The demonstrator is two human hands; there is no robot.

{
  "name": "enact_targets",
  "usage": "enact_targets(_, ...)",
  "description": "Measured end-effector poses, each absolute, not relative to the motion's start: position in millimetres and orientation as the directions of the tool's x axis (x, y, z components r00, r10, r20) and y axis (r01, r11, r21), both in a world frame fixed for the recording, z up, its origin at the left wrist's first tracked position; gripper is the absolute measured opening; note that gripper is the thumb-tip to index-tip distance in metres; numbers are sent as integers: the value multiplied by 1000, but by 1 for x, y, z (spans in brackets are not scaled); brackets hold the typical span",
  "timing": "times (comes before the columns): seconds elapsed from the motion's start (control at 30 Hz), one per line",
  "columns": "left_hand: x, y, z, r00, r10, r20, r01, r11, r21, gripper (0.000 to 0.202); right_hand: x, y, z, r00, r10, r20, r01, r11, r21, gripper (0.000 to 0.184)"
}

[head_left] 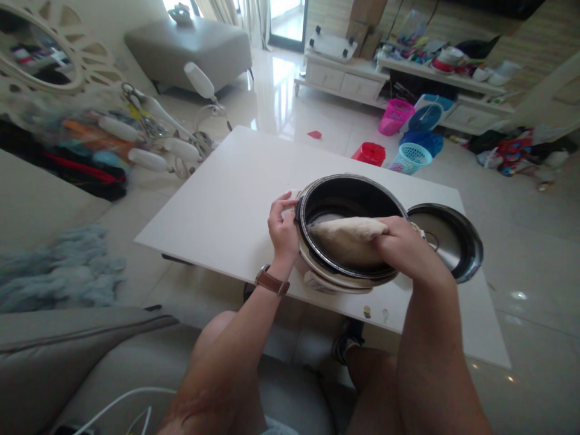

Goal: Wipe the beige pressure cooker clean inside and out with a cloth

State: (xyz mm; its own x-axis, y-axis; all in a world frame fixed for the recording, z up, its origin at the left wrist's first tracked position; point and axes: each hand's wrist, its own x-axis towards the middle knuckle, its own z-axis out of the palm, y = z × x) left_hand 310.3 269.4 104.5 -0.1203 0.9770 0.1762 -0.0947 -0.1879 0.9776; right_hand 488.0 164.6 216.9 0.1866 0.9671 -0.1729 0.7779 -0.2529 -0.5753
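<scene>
A round electric cooker point(338, 287) with a pale outer body stands near the front edge of the white table, its dark inner pot point(348, 192) facing up at me. My left hand point(283, 228) grips the cooker's left side at the handle, thumb and fingers closed about it. Over the right rim reaches my right hand point(399, 244), closed on a cream cloth point(347, 231) that hangs down into the pot. The cloth's lower part lies against the inside wall. To the right of the cooker is a round dark lid point(451, 244) with a shiny metal centre.
The white table point(217, 193) carries two small stickers point(367, 312) near its front edge. Beyond it on the floor are a red bin point(370, 154), a light-blue basket point(411, 158) and a pink basket point(396, 116). A floor lamp point(181, 148) stands left; a grey sofa point(122, 356) is below.
</scene>
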Motion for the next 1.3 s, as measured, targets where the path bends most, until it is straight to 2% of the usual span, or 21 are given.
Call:
enact_targets(0.07,310,269,104,-120,977,176,-89,-187,978,26,493,165,215,369,929,9,720,-281,-634,18)
enact_targets(0.13,310,269,103,-119,978,174,-85,-184,979,26,489,168,213,484,867,117,678,-288,-676,18)
enact_targets(0.23,310,269,103,-118,977,177,-82,-187,979,26,471,176,209,447,885,131,670,-235,-704,28)
enact_targets(0.43,311,270,103,-119,975,185,-83,-195,977,26,429,187,199,126,990,64,643,-33,-765,37)
enact_targets(0.53,311,270,103,-123,974,189,-85,-200,976,27,422,186,197,12,1000,10,629,0,-777,36)
enact_targets(0.67,311,269,105,-127,975,185,-84,-196,977,26,429,183,197,-73,995,-69,647,-5,-762,37)
enact_targets(0.8,311,268,106,-129,975,182,-93,-194,977,27,447,176,199,-183,957,-227,711,-31,-702,36)
enact_targets(0.9,311,268,106,-125,975,183,-101,-196,975,27,466,170,204,-162,915,-369,765,-120,-633,35)
enact_targets(0.97,310,268,106,-122,976,181,-101,-194,976,27,478,166,208,-93,913,-398,765,-191,-615,31)
enact_targets(1.03,310,268,106,-120,978,173,-95,-185,978,27,489,163,212,3,942,-335,744,-226,-629,26)
enact_targets(1.13,311,268,106,-121,979,164,-102,-177,979,28,495,163,214,214,969,-121,703,-239,-670,20)
enact_targets(1.23,311,269,105,-121,978,167,-113,-181,977,28,484,169,210,417,905,84,644,-230,-730,15)
enact_targets(1.3,311,269,104,-122,978,171,-104,-184,977,28,469,176,205,437,884,164,605,-154,-781,18)
